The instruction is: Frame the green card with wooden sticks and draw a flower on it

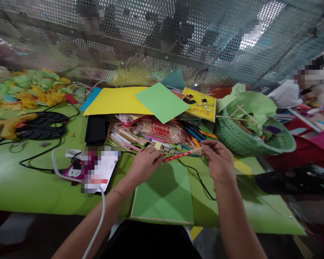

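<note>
Between my hands is a slim bundle of pale wooden sticks in a red patterned paper sleeve (pixel 178 156), like wrapped chopsticks. My right hand (pixel 220 158) pinches the bare wooden end between thumb and fingers. The fingers of my left hand (pixel 147 162) are bent together at the sleeve's left end; their exact grip is partly hidden. A small pale yellow paper piece (pixel 158 145) shows just above my left hand. Below lies a green board (pixel 163 198) with a pale edge. Behind my hands are pens (pixel 126 138) and a clear-wrapped pack of sticks (pixel 162 129).
A green basket (pixel 226 136) holding paper and sticks stands right. Yellow sheet (pixel 116 100) and green sheet (pixel 162 102) lie over the pile. Left are a phone (pixel 102 169), white cable (pixel 101 212), power strip (pixel 74 172) and black cable (pixel 40 158). Perforated metal panel (pixel 140 61) rises behind.
</note>
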{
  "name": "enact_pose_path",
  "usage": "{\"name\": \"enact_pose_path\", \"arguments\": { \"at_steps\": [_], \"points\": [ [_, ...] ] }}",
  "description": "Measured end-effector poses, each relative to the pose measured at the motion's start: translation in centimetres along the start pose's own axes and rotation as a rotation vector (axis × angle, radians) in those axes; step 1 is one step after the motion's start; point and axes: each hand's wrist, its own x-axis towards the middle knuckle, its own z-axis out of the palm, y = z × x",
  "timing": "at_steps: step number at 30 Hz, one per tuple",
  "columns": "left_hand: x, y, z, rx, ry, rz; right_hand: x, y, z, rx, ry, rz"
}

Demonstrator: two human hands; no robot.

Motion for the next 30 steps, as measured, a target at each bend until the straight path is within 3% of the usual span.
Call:
{"name": "enact_pose_path", "arguments": {
  "at_steps": [3,6,13,20,24,28,30],
  "points": [
    [-0.1,0.5,0.2,-0.199,-0.121,-0.012,0.0,0.1,1.3,0.167,0.096,0.022],
    [-0.4,1.1,0.7,-0.323,-0.186,-0.091,-0.1,0.2,2.0,0.234,0.108,0.038],
    [-0.6,1.4,1.7,-0.338,-0.046,-0.159,-1.7,1.4,4.0,0.177,-0.031,0.119],
    [-0.6,1.9,1.9,-0.329,-0.042,-0.134,-5.3,2.4,7.4,0.09,-0.273,0.217],
    [-0.4,1.9,1.4,-0.305,-0.045,-0.128,-4.6,1.3,6.2,0.07,-0.293,0.183],
    [-0.9,1.9,0.2,-0.246,-0.05,-0.141,-2.8,0.0,2.6,-0.002,-0.119,0.016],
    [-1.6,2.1,-0.5,-0.215,-0.073,-0.135,-2.3,-0.2,0.7,-0.029,-0.126,0.031]
  ]
}}
